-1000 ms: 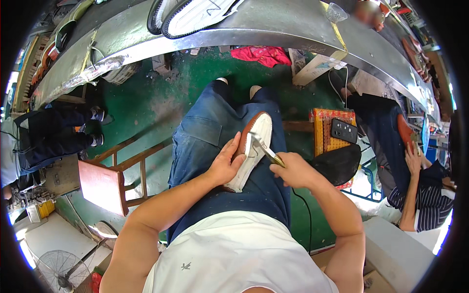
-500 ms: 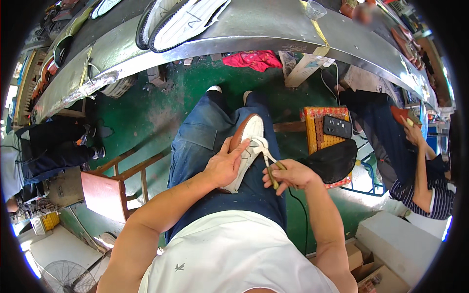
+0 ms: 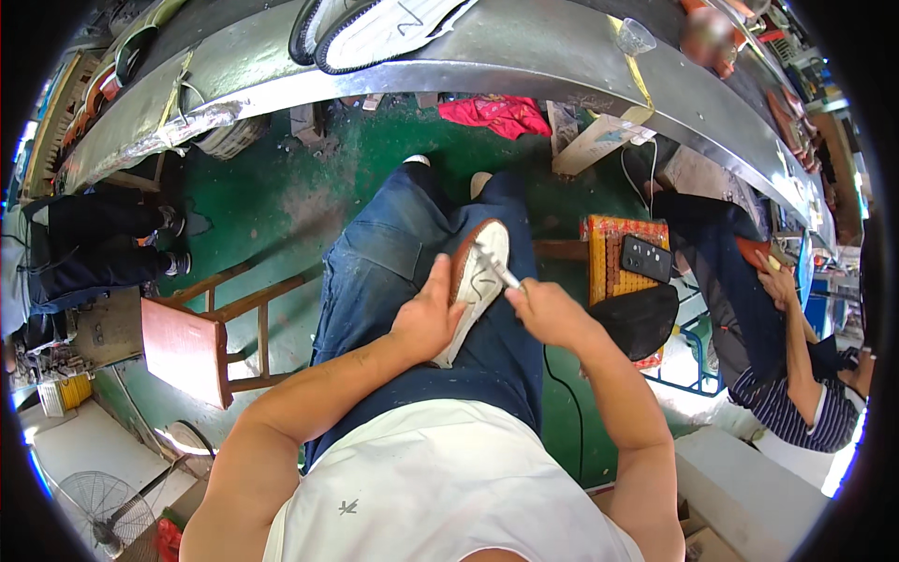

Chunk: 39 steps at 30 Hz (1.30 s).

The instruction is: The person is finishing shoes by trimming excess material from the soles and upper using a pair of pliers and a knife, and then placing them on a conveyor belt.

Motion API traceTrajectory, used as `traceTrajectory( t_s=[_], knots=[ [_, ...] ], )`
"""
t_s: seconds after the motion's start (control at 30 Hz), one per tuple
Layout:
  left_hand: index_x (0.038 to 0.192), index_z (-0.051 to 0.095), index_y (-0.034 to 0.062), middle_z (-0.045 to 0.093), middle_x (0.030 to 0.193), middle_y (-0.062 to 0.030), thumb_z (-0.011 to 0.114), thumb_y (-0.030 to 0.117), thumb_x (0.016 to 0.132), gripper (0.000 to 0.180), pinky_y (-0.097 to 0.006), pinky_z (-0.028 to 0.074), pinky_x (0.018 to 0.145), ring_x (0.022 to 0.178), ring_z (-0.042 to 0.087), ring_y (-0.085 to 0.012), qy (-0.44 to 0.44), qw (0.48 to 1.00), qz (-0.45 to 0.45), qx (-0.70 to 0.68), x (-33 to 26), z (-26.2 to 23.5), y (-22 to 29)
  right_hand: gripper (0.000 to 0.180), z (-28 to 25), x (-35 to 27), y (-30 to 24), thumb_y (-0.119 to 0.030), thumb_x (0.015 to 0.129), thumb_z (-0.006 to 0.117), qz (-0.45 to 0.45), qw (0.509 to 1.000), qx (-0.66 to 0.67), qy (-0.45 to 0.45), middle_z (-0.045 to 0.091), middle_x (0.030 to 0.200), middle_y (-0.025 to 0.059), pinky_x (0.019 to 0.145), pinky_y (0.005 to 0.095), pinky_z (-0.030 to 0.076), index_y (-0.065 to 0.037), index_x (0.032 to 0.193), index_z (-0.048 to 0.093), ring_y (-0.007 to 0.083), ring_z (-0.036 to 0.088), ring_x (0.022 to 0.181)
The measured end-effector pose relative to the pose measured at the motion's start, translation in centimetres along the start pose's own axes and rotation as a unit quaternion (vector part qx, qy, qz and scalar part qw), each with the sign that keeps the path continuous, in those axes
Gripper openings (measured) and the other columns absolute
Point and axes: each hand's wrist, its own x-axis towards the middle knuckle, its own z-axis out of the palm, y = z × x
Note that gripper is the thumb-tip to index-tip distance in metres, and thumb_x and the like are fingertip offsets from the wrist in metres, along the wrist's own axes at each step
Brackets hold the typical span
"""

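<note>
An unfinished shoe [image 3: 479,283] lies on my lap, toe pointing away, its white face with a dark wavy mark upward and a reddish-brown rim around the toe. My left hand [image 3: 431,314] holds it from the left side, fingers along the rim and thumb over the white face. In my right hand [image 3: 550,314] are metal pincers [image 3: 503,270], seen edge-on. Their head rests at the white face near the toe; whether it touches is hard to tell. My fist hides the handles.
A metal-topped bench [image 3: 524,56] spans the far side, bearing white-faced shoes [image 3: 389,33] and a clear cup [image 3: 635,37]. A stool [image 3: 187,347] stands left. Right of me are a beaded seat [image 3: 607,267], a phone [image 3: 646,258], a black pad [image 3: 637,318] and a seated co-worker [image 3: 796,375] holding a shoe.
My right hand has turned the pincers and closed round their handles, bringing the head up over the toe area. My left fingers have shifted from the shoe's face to its left rim.
</note>
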Motion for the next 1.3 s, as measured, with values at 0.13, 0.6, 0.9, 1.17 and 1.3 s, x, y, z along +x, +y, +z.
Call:
traceTrajectory(
  t_s=[0.13,0.6,0.9,1.17,1.3],
  knots=[
    [0.162,0.002,0.004,0.013,0.164,-0.0333,0.066,0.03,0.095,0.096,-0.043,0.039,0.114,0.142,0.037,-0.0498,-0.128,0.98,-0.123,-0.093,-1.8,-1.2,-2.3,0.041,0.5,-2.0,-1.5,-0.036,0.106,0.048,0.002,0.998,0.057,0.009,0.066,0.087,0.0287,0.076,0.0544,0.05,0.003,0.099,0.058,0.0489,0.065,0.086],
    [0.16,0.026,-0.0007,0.047,0.154,-0.0129,0.067,0.008,0.097,0.075,-0.036,0.037,0.114,0.138,0.047,-0.0191,-0.104,0.77,-0.105,-0.621,3.1,-12.1,2.0,0.049,8.6,-5.3,5.1,-0.04,0.11,0.038,0.085,0.856,0.506,0.071,0.067,0.088,0.0104,0.069,0.032,0.056,0.005,0.111,0.058,0.0168,0.067,0.073],
    [0.152,0.047,0.0103,0.069,0.127,-0.0129,0.072,0.02,0.09,0.068,-0.037,0.055,0.091,0.105,0.069,-0.0247,0.014,0.987,0.048,-0.156,46.4,-27.6,16.3,0.051,6.1,-0.7,8.1,-0.041,0.111,0.039,0.134,0.802,0.582,-0.011,0.069,0.095,0.0142,0.071,0.0337,0.057,0.006,0.115,0.058,0.0208,0.07,0.077],
    [0.144,0.049,0.0089,0.055,0.143,-0.0215,0.056,0.033,0.101,0.05,-0.046,0.043,0.109,0.134,0.05,-0.0418,0.001,0.79,0.245,0.562,60.9,-29.2,5.5,0.051,0.2,2.3,8.3,-0.044,0.11,0.04,0.193,0.734,0.65,-0.03,0.07,0.097,0.0121,0.069,0.0327,0.056,0.003,0.119,0.058,0.0223,0.071,0.081],
    [0.144,0.051,0.0045,0.047,0.151,-0.0252,0.059,0.053,0.097,0.068,-0.044,0.045,0.109,0.133,0.054,-0.0408,-0.129,0.949,-0.026,0.285,54.5,-33.1,11.5,0.054,-1.3,3.6,8.8,-0.048,0.11,0.032,0.195,0.764,0.613,-0.056,0.071,0.096,0.0104,0.056,0.0258,0.047,-0.001,0.117,0.058,0.0203,0.072,0.077]
  ],
)
